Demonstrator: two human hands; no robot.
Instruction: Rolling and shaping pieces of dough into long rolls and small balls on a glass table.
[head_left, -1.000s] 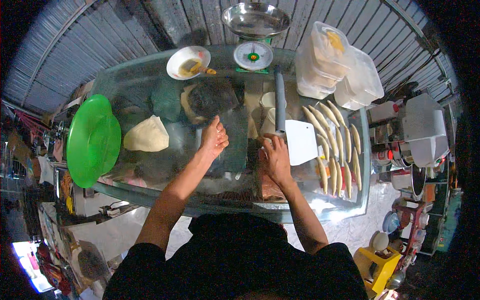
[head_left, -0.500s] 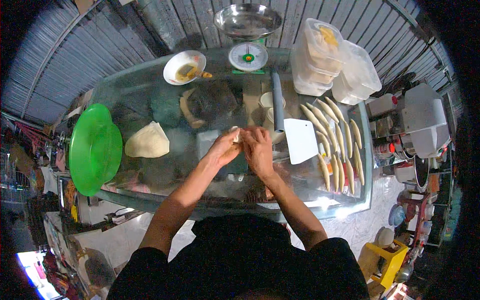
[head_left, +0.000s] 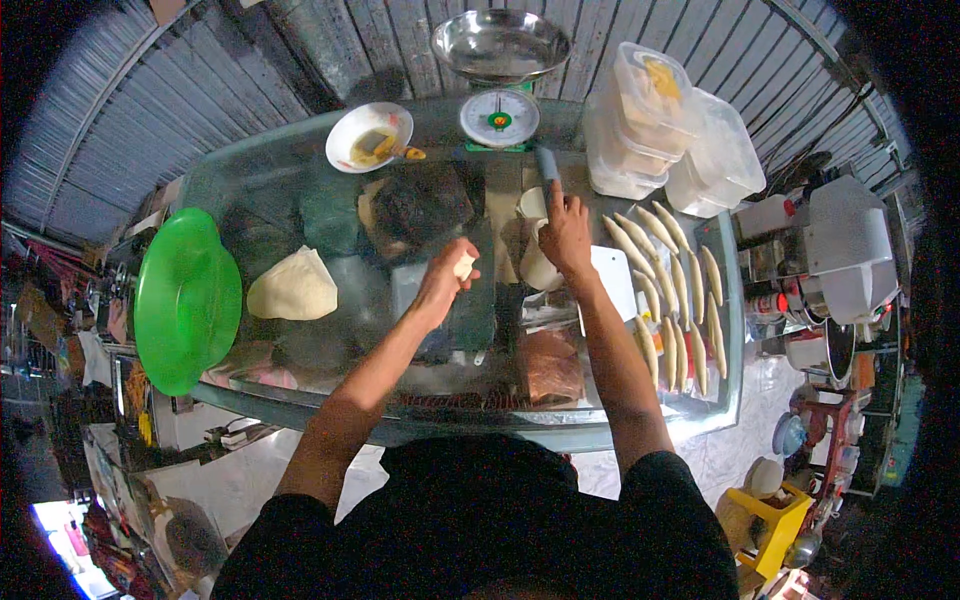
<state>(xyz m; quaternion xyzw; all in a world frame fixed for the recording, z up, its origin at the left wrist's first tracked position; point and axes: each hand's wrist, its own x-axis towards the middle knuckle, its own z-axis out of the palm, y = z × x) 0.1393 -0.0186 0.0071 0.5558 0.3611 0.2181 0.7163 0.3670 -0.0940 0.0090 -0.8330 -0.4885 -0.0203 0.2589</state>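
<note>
My left hand (head_left: 447, 280) is closed around a small lump of pale dough (head_left: 463, 266), held above the middle of the glass tabletop. To the right, my right hand (head_left: 567, 238) lies over the near part of a dark grey rolling pin (head_left: 546, 165), fingers pointing away from me along it and the thumb at its left. The pin's near end is hidden under this hand. A white flat scraper (head_left: 614, 282) lies just right of my right wrist, partly covered. A large pale dough piece (head_left: 294, 285) rests on the glass at the left.
Rolled dough strips (head_left: 672, 290) lie in rows on the right. A green basin (head_left: 188, 300) stands at the left edge. Along the back are a white bowl (head_left: 345, 150) with yellowish liquid and a brush, a dial scale (head_left: 499, 118) and stacked plastic tubs (head_left: 640, 110).
My hands, together over the dough lump before, have parted. The right hand has moved right onto the rolling pin; the left has drawn slightly left with the dough.
</note>
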